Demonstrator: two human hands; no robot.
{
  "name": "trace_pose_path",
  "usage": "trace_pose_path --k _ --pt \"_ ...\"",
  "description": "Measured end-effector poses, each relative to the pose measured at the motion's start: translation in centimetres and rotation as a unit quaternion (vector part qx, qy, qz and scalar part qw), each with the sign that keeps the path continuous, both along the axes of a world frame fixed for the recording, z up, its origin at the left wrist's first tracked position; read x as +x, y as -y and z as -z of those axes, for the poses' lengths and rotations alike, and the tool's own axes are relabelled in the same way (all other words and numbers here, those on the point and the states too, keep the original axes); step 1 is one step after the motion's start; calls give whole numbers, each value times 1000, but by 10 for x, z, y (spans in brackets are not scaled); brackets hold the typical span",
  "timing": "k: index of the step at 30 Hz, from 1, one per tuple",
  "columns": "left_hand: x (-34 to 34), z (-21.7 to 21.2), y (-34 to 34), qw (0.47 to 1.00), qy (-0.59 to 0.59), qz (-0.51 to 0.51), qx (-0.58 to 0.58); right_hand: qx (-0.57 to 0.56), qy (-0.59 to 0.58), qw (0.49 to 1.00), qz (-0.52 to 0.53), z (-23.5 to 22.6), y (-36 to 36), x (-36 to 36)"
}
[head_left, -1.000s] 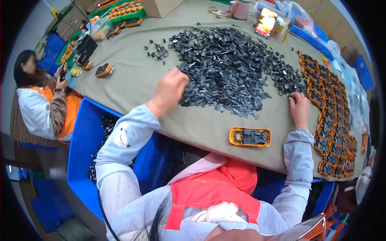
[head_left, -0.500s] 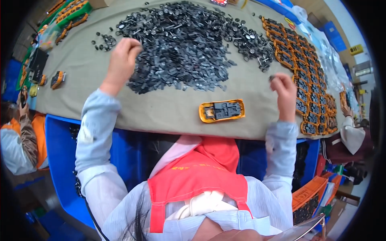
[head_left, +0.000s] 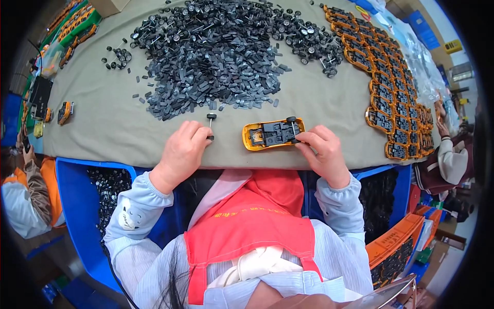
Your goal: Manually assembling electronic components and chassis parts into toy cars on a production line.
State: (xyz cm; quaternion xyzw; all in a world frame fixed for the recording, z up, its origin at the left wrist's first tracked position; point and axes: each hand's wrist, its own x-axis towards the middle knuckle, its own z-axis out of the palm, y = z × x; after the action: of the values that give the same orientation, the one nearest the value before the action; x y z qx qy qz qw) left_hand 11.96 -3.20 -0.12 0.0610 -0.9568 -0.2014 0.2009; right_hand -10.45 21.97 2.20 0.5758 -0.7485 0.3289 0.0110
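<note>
An orange toy car shell (head_left: 252,147) lies upside down on the cloth, its dark chassis facing up. My right hand (head_left: 326,154) pinches one end of a wheel axle (head_left: 292,120), which lies across the right end of the shell; the fingers cover its near wheel. To the left of the shell, my left hand (head_left: 181,152) is closed on a second wheel axle (head_left: 211,117) by its near wheel. Its bare metal rod and far black wheel stick out past the fingertips, apart from the shell.
A heap of small dark flat pieces (head_left: 206,77) spreads beyond my hands, with loose wheel axles (head_left: 309,38) around it. Rows of orange car shells (head_left: 382,91) line the right side. Blue bins (head_left: 77,216) stand below the table edge. Co-workers sit at both sides.
Both hands have come back toward me and closer together. The left now holds an axle from the heap's side. An axle now lies on the shell, which sits slightly further left in view.
</note>
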Motion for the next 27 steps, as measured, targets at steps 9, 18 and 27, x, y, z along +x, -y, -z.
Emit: trace_pose_path --k 9,18,27 --pt "-2 -3 4 1000 -2 -10 23 46 -19 999 -10 -12 11 2" --pt "-39 -8 -28 980 -58 94 164 63 136 988 -46 8 11 -9" --pt "-54 3 -44 980 -30 66 183 78 141 985 -70 -2 18 -9"
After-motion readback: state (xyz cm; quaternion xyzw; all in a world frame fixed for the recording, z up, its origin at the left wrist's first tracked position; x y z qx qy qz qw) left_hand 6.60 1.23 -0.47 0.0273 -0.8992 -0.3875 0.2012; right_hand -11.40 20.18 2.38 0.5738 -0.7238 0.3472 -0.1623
